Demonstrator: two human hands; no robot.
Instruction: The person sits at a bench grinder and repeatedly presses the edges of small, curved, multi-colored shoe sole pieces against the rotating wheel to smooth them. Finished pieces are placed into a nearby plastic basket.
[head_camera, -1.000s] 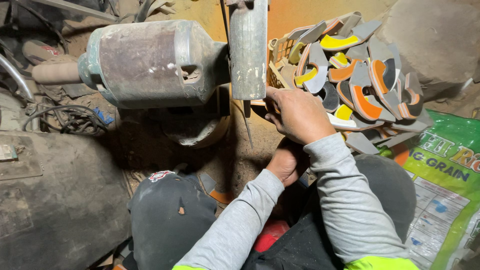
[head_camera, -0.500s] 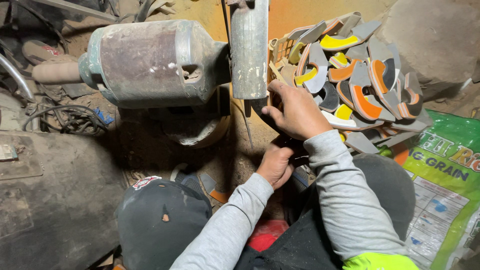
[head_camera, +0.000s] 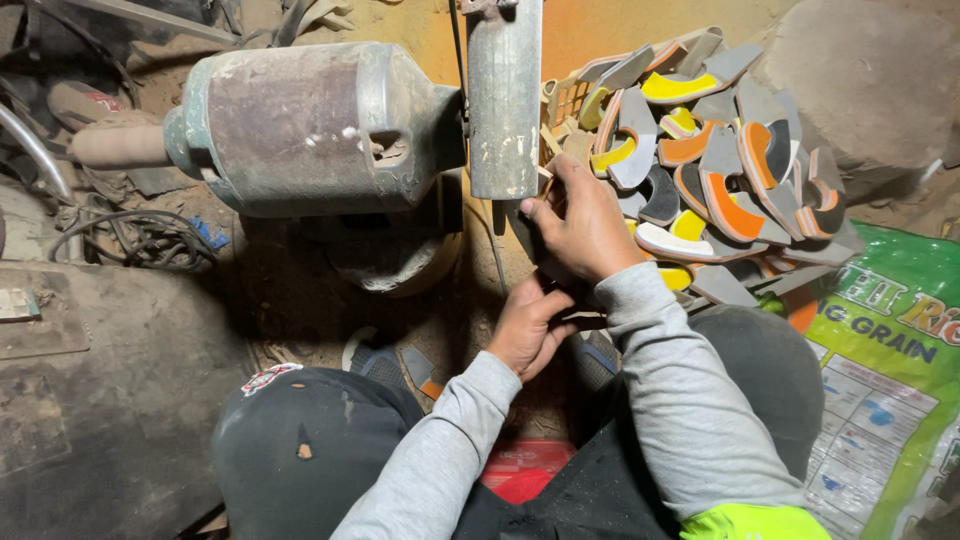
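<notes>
My right hand (head_camera: 585, 225) grips a dark grey sole piece (head_camera: 527, 240) and holds it just under the upright metal wheel housing (head_camera: 503, 100) of a grinding machine. Directly below it, my left hand (head_camera: 528, 325) has its fingers curled against the lower end of the same piece. Most of the piece is hidden by both hands. The machine's grey, dusty motor body (head_camera: 300, 125) lies to the left of the housing. Both arms wear grey sleeves.
A pile of several grey, orange, yellow and white sole pieces (head_camera: 700, 160) lies right of the housing. A green printed sack (head_camera: 890, 380) is at the right edge. Cables (head_camera: 130, 240) and a dark metal plate (head_camera: 90, 400) are at the left, and my dark-trousered knees below.
My left hand has risen from near my lap to just under my right hand. My right hand has stayed at the wheel housing, shifting only slightly.
</notes>
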